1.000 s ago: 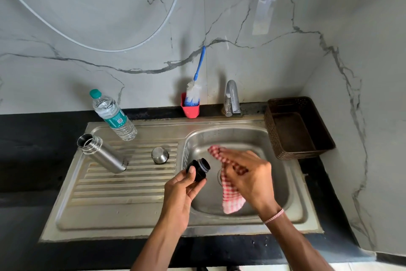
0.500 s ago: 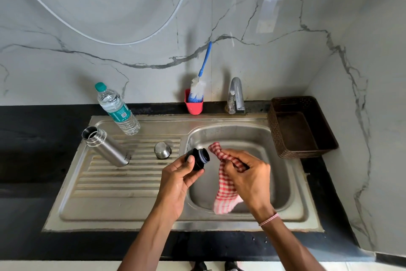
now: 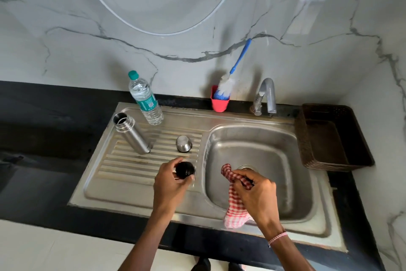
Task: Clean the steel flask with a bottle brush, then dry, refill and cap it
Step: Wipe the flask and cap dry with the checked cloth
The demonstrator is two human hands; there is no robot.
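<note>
Drying step, by judgement. The left grip (image 3: 170, 185) holds the black round plastic stopper (image 3: 185, 169) above the ribbed steel drainboard (image 3: 123, 165); the right grip (image 3: 257, 196) clutches the red-and-white checked cloth (image 3: 236, 207). The cylindrical steel flask (image 3: 134, 136), uncapped, stands far left on it. Next, probably: set the stopper down and refill the flask.

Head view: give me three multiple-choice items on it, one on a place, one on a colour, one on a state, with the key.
1. The bottle brush stands in: A the sink basin; B the red holder; C the brown basket.
2. The cloth in the right hand is: A plain blue; B red-and-white checked; C black.
3. The steel flask is: A capped; B lying flat; C upright and uncapped.
Key: B, its bristles sit in the holder beside the tap; B, checks show below the hand; C, its mouth shows open, and the left hand holds a black cap.
</note>
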